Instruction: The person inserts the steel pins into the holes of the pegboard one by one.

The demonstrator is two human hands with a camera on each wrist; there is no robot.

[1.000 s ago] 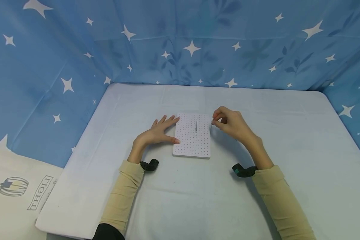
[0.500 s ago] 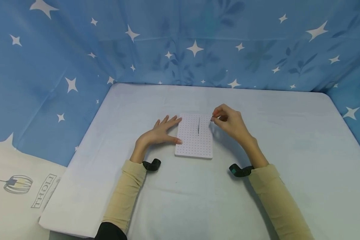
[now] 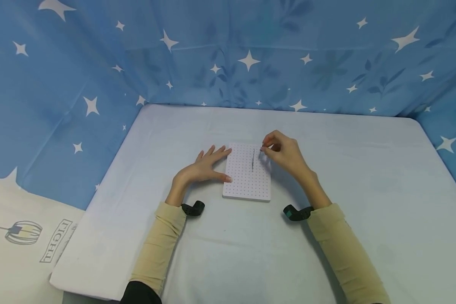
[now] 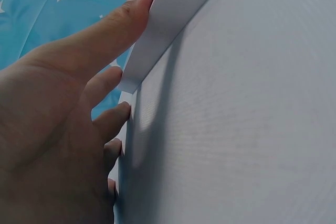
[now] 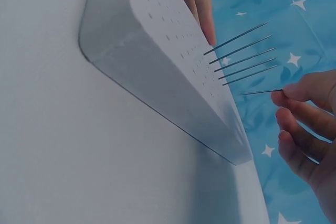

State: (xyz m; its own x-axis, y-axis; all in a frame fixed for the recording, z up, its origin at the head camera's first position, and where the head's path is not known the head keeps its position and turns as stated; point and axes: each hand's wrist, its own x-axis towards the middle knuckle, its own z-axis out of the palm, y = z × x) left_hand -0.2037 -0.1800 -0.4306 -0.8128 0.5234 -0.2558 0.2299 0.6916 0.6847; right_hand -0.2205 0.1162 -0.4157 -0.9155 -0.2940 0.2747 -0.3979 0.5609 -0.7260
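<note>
A white pegboard (image 3: 246, 189) with a grid of small holes lies on the table. My left hand (image 3: 201, 170) rests at its left side, fingers spread, the thumb on the near part of that edge. Several thin metal pins (image 5: 243, 57) stand upright in a row in the board in the right wrist view. My right hand (image 3: 285, 153) pinches another metal pin (image 5: 258, 92) between thumb and index finger. Its free end points down at the board, just beyond the end of the row, with a small gap showing in the right wrist view.
A white cloth covers the table (image 3: 228, 253). Blue curtains (image 3: 197, 50) with white stars hang behind it and at the sides. Cream fabric (image 3: 7, 270) with printed drawings lies past the left edge. A black wrist camera (image 3: 298, 213) sits at each cuff.
My right hand has moved left with the pin, from beside the board's right edge to over the board near the standing pins. My left hand stays at the board's left side.
</note>
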